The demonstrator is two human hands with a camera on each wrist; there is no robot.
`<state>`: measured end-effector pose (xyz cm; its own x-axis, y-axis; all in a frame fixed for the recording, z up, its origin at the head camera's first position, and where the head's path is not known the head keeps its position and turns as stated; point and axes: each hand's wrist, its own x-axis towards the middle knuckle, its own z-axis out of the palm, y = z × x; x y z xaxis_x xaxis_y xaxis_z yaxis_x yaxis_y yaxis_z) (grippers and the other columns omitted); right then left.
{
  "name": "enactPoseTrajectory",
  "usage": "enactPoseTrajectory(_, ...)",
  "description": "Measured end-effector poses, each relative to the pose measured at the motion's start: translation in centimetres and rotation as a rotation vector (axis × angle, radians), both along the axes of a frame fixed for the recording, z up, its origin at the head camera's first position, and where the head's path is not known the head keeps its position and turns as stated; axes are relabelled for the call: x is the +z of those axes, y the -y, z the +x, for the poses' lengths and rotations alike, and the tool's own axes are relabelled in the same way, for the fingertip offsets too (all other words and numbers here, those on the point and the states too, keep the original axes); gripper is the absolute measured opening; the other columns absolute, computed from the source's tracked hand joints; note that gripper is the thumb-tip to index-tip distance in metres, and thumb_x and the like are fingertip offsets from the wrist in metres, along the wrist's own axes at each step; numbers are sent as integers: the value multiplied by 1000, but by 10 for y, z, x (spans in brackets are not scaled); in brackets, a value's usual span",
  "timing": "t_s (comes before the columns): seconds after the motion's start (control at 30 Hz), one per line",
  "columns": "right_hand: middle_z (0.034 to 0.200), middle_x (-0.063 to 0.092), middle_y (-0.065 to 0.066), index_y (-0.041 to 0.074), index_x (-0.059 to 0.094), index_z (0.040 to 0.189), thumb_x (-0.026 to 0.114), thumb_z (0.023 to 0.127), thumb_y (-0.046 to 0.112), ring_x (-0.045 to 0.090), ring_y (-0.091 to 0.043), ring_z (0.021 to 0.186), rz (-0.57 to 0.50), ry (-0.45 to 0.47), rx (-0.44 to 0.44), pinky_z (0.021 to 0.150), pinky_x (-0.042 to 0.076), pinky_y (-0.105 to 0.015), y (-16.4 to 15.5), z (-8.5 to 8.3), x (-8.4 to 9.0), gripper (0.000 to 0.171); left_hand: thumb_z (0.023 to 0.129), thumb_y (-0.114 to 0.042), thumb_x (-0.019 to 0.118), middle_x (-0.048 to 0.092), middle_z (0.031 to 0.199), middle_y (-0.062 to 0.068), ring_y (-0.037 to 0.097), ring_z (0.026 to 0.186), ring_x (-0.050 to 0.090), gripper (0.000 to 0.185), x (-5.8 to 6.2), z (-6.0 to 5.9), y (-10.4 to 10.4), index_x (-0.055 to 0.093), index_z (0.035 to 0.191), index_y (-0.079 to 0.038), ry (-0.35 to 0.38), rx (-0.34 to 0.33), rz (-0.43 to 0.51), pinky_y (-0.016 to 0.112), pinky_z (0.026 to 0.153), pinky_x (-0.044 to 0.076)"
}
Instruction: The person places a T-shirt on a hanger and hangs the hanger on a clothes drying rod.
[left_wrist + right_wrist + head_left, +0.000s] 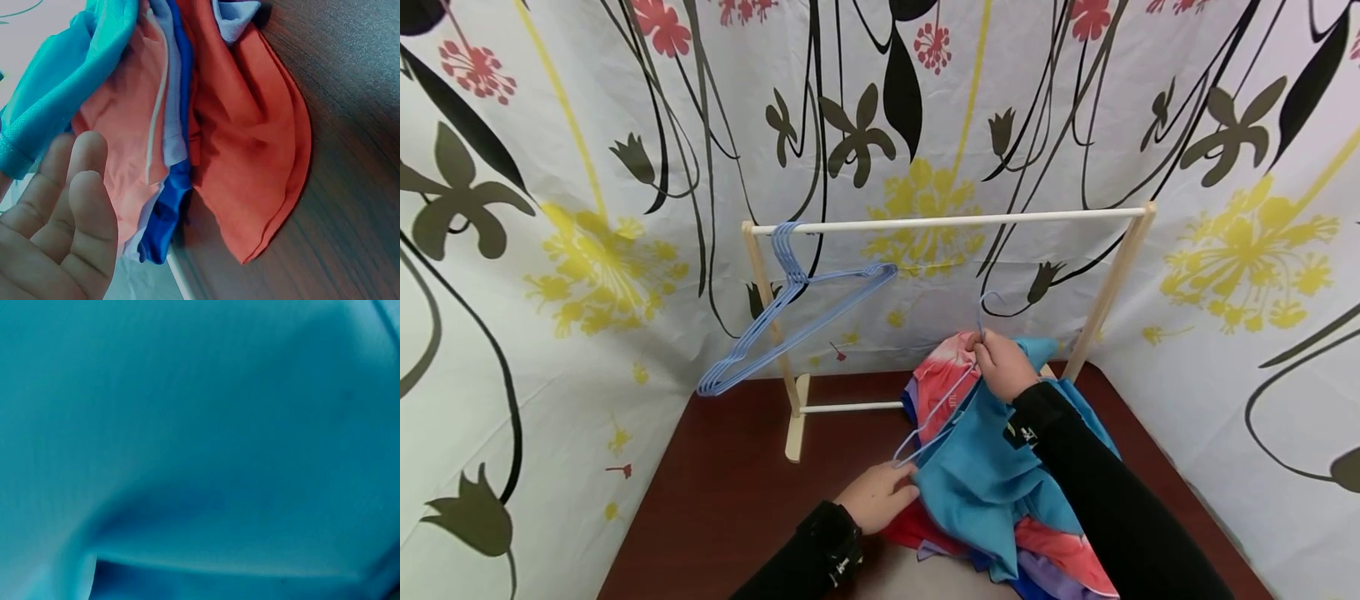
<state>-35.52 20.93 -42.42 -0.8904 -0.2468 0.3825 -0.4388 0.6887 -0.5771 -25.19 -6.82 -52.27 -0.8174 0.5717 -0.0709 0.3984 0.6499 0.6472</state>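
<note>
A heap of clothes lies on the brown table (715, 492), with a teal garment (977, 475) on top of coral, red, blue and purple pieces. My right hand (1000, 364) grips the neck of a light blue wire hanger (936, 412), whose hook (988, 298) points up; part of its frame lies under the teal cloth. My left hand (880, 496) rests at the teal garment's left edge, by the hanger's lower corner. In the left wrist view that hand (62, 219) shows relaxed fingers beside the teal cloth (69, 81) and an orange-red piece (256, 156). Teal cloth (200, 425) fills the right wrist view.
A wooden rack with a white rod (947, 221) stands at the back of the table. Several blue hangers (790, 308) hang at its left end. Flower-patterned curtains (550, 250) close in the left, back and right sides. Bare tabletop lies left of the heap.
</note>
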Motion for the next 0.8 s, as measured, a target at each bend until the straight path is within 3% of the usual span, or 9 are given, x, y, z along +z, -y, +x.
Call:
enactPoseTrajectory(0.17,89,57,-10,4,60,111,37,111,15,51,-24,76,12,-2,-9,74,40,-43,-6,0,2,25,104,-38,55,64,124,-6,13,117,58,35,8,4,8,65,131,-18,-1,16,35,43,101,48)
enactPoseTrajectory(0.4,86,57,-8,2,62,110,39,110,13,52,-24,75,47,12,-18,72,42,-42,-10,-1,3,25,103,-35,56,58,88,-11,7,82,55,9,14,3,14,59,100,-27,-46,-1,55,30,73,47)
enactPoseTrajectory(0.8,102,63,-15,0,62,113,38,110,14,56,-28,86,57,9,-2,80,44,-45,-16,2,10,28,102,-33,58,52,76,-11,5,71,51,13,22,4,12,57,91,-26,-157,13,31,26,64,45)
